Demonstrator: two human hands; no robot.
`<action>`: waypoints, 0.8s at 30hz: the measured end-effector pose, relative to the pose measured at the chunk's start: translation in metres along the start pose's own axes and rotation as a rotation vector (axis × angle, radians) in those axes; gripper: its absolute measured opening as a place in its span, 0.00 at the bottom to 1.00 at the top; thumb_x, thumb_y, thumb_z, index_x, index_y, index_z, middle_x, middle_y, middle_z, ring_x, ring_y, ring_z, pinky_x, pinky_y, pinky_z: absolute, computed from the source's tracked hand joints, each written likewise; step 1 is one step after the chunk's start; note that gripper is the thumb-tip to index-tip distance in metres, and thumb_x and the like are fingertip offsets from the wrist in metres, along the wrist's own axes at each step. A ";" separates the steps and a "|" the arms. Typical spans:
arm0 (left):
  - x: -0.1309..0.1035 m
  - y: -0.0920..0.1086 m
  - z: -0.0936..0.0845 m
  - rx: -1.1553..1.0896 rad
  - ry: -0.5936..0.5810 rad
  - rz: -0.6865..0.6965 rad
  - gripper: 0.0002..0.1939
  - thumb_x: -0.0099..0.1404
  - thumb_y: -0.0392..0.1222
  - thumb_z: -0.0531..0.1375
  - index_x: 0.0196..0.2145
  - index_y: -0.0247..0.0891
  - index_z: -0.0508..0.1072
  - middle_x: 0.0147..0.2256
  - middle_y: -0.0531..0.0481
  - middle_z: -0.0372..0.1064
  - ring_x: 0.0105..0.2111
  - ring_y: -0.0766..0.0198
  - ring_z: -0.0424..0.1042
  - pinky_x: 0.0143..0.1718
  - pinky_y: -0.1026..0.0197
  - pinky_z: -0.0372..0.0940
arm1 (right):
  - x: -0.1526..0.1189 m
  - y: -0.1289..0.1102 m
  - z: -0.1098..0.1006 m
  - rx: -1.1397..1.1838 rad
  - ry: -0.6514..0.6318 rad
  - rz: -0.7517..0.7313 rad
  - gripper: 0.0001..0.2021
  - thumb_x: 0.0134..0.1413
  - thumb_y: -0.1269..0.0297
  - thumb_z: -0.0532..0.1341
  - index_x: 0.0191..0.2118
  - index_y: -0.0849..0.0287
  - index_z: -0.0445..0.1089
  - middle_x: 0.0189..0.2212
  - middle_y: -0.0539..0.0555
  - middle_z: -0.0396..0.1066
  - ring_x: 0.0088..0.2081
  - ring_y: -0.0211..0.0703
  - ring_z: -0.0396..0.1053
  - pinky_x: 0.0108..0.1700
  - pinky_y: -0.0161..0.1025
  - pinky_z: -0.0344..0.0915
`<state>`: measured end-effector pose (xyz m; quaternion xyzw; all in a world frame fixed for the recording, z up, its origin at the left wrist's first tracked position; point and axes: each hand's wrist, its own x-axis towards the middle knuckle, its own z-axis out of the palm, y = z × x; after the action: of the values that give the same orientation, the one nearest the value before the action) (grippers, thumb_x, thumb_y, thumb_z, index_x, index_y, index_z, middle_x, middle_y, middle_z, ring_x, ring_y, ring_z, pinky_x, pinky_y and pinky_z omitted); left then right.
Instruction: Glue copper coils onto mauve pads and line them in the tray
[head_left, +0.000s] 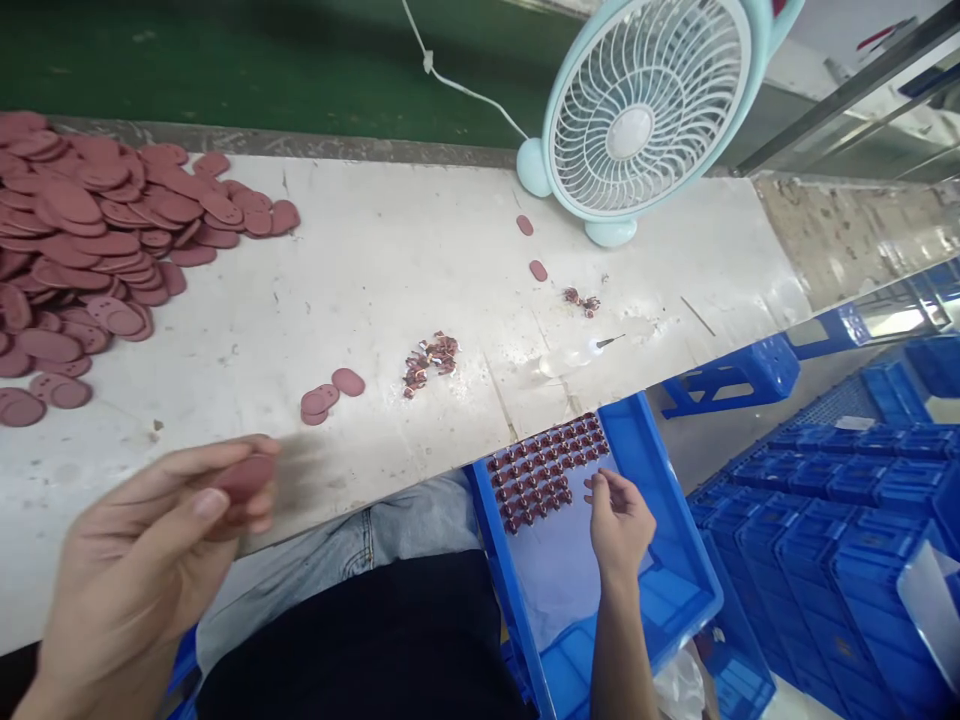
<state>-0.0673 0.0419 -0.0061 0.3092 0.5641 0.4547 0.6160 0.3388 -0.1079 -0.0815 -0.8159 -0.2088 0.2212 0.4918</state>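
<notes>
White surface (375,250), pale-blue fan (628,132) at far edge | left hand (157,540): pinching reddish oval piece (244,478) over surface's near side | right hand (622,525): over blue bin (637,440) beside rows of small parts (534,470), half-curled, can't tell if gripping

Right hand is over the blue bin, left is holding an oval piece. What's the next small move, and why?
Probably bring the right hand up to the small parts on the table, if it is empty, which this view leaves unclear. The left hand grips an oval piece, and rows of small pieces lie in the blue bin.
</notes>
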 end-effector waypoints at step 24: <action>-0.048 -0.025 0.070 -0.546 -0.409 -0.304 0.13 0.67 0.36 0.62 0.49 0.38 0.80 0.50 0.41 0.79 0.48 0.59 0.78 0.47 0.65 0.71 | -0.108 -0.161 0.125 0.687 -0.573 -0.241 0.12 0.56 0.59 0.62 0.46 0.52 0.70 0.26 0.48 0.72 0.21 0.43 0.71 0.19 0.40 0.70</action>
<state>0.0083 -0.0022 0.0036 0.1307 0.3267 0.4207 0.8362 0.1599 -0.0105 0.0274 -0.4817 -0.3444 0.4353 0.6782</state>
